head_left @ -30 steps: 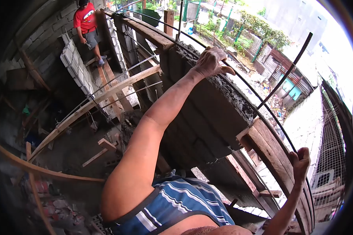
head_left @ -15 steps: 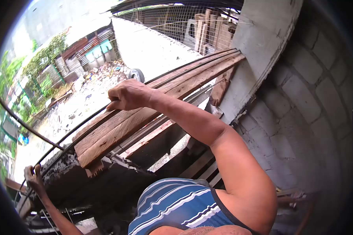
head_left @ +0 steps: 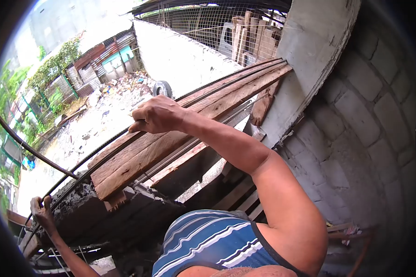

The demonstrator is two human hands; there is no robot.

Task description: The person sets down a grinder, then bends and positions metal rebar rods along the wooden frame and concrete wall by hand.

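Two long dark rebar rods (head_left: 74,171) run side by side along the top of a rough wooden plank (head_left: 125,168). My right hand (head_left: 158,115) is closed on a rod above the plank, thumb underneath and fingers curled over it. At the lower left, my left hand (head_left: 42,214) has its fingers hooked around the rods near their left stretch. The far ends of the rods reach a grey concrete post (head_left: 305,60). Part of the rods is hidden behind my right hand and forearm.
A broken concrete block wall (head_left: 78,198) lies under the plank's left end. Another curved dark bar (head_left: 32,154) crosses at left. Outside are a tire (head_left: 162,88), rubble (head_left: 125,90) and a white wall (head_left: 180,51). A block wall (head_left: 360,115) stands at right.
The view has shifted very slightly. Both hands keep their hold on the rods, with the right hand's fingers a little less tightly bunched.
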